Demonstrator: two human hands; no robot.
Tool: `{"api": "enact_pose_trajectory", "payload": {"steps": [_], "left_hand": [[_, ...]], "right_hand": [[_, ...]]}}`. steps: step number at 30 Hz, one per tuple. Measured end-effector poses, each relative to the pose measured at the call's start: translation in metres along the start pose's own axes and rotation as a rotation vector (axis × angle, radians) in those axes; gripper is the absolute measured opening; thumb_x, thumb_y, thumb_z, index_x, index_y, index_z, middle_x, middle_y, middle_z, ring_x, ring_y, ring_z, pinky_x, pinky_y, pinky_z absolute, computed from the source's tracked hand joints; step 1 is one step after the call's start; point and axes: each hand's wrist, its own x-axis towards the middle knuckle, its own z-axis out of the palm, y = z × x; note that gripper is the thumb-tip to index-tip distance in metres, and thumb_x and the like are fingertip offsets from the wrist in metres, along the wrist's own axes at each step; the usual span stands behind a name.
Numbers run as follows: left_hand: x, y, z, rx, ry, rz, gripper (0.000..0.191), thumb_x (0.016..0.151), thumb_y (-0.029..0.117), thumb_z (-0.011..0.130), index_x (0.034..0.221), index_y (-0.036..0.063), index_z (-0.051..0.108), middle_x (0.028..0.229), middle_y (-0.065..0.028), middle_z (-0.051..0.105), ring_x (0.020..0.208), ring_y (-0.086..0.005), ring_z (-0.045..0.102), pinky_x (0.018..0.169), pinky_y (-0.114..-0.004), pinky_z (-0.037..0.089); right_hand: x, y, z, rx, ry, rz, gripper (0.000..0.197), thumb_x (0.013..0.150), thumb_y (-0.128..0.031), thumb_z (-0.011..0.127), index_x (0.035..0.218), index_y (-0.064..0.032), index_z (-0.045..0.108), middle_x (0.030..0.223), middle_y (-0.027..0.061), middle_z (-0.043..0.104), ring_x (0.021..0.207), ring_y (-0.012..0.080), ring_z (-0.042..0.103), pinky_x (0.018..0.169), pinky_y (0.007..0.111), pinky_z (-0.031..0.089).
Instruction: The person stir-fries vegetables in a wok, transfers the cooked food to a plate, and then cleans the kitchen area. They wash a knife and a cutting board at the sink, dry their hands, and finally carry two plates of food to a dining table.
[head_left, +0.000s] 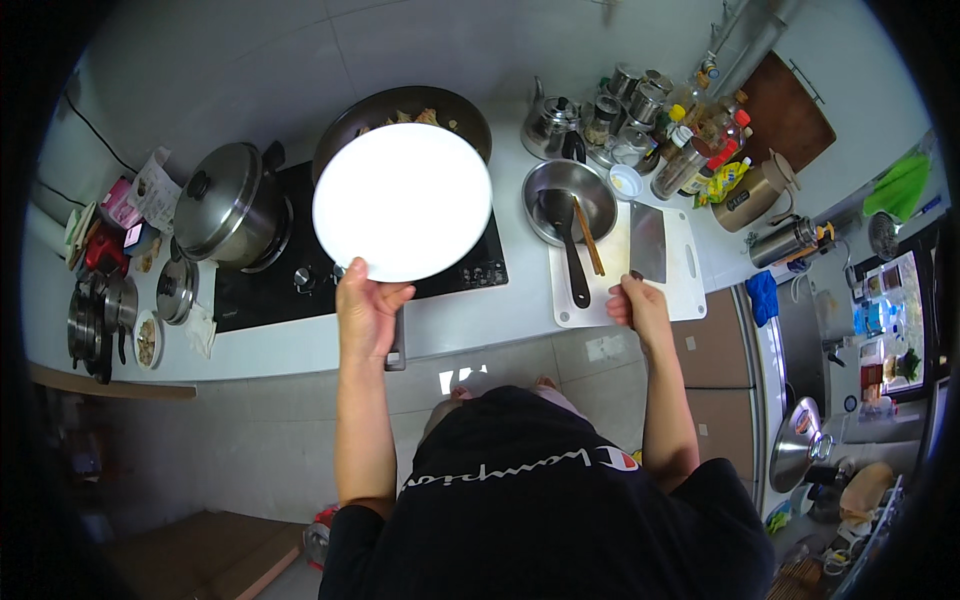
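My left hand (369, 311) grips the near rim of a white plate (402, 202), thumb on top. The plate hangs over the induction cooktop (480, 255) and hides part of a dark wok (352, 120) with cooked food (426, 117) in it. My right hand (641, 309) is closed around the dark handle of a cleaver (649, 241), whose blade lies over a white cutting board (682, 292). Left of it, a steel bowl (534, 191) overlaps the board's edge, with a black spatula (573, 259) and wooden chopsticks (588, 236) resting in it.
A lidded steel pot (225, 202) stands on the cooktop's left side. Behind the bowl are a steel kettle (551, 124), a small white dish (625, 181) and several seasoning bottles (679, 169). Far left sits a bowl of food (148, 339). The sink (802, 337) is at right.
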Motion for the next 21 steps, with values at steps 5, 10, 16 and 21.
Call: {"api": "enact_pose_trajectory", "payload": {"steps": [5,10,16,21], "left_hand": [[0.012,0.025,-0.035,0.001,0.071,0.076,0.056,0.083,0.035,0.05,0.112,-0.0111,0.037,0.092,-0.0213,0.058,0.073,-0.0232,0.063,0.057,-0.024,0.056],[0.015,0.033,-0.063,-0.016,0.134,0.096,0.059,0.082,0.036,0.051,0.114,-0.0105,0.034,0.094,-0.0219,0.056,0.074,-0.0247,0.063,0.056,-0.023,0.056],[0.01,0.034,-0.088,-0.033,0.194,0.09,0.057,0.083,0.034,0.049,0.114,-0.011,0.033,0.094,-0.0222,0.056,0.073,-0.0242,0.063,0.055,-0.023,0.056],[0.008,0.03,-0.097,-0.03,0.216,0.095,0.053,0.085,0.032,0.047,0.111,-0.012,0.035,0.093,-0.0219,0.057,0.071,-0.023,0.063,0.055,-0.023,0.056]], "right_hand": [[0.008,0.016,0.051,0.774,-0.095,0.286,0.038,0.089,-0.032,0.04,0.1,0.0041,0.048,0.086,0.0155,0.06,0.073,0.0213,0.062,0.059,0.029,0.052],[0.019,0.012,0.078,0.979,-0.063,0.267,0.024,0.088,-0.019,0.044,0.097,0.0028,0.048,0.078,0.0118,0.058,0.059,0.0139,0.055,0.051,0.021,0.049],[-0.032,-0.027,0.078,0.582,-0.09,0.029,0.022,0.086,-0.01,0.043,0.106,-0.0012,0.045,0.07,0.0071,0.055,0.052,0.0086,0.049,0.043,0.017,0.041],[0.012,-0.086,0.055,0.087,-0.175,-0.092,0.028,0.081,-0.006,0.042,0.109,-0.0007,0.046,0.07,0.0073,0.057,0.046,0.0094,0.047,0.043,0.019,0.04]]}}
